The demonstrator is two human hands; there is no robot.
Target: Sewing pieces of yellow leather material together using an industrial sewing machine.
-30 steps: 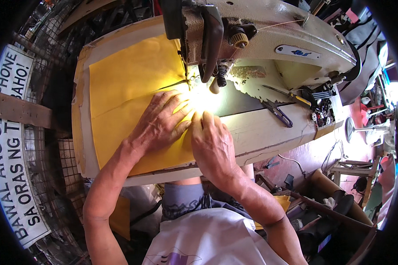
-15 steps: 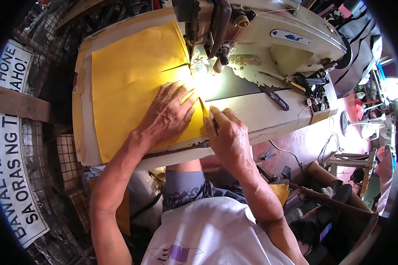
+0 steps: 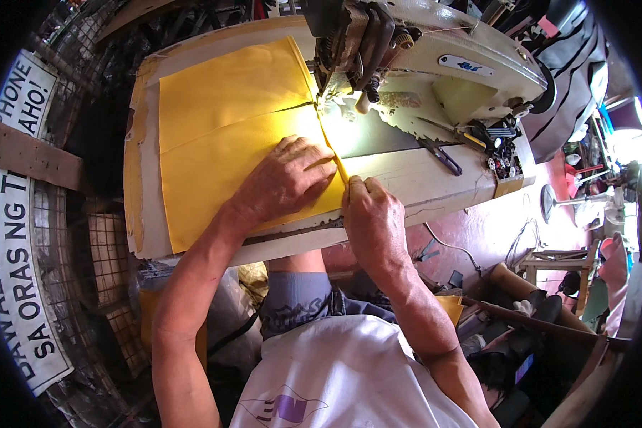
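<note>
Yellow sheet (image 3: pixel 221 128) flat on bench (image 3: pixel 442 170), right edge beside the sewing machine (image 3: pixel 503 89); glare hides the needle contact. Left hand (image 3: pixel 289 178) lies on the sheet, fingers slightly apart. Right hand (image 3: pixel 374 217) has fingers clamped on the sheet's right edge. Writing: small blue lettering on the machine's oval-ended pale plate (image 3: pixel 466 65); big black capitals on white sign (image 3: pixel 36 285), partly behind a plank (image 3: pixel 36 155); purple print (image 3: pixel 292 409) on shirt; dark lettering on shorts (image 3: pixel 297 285).

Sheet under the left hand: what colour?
The sheet is yellow; it shows best in the head view, the only one.
</note>
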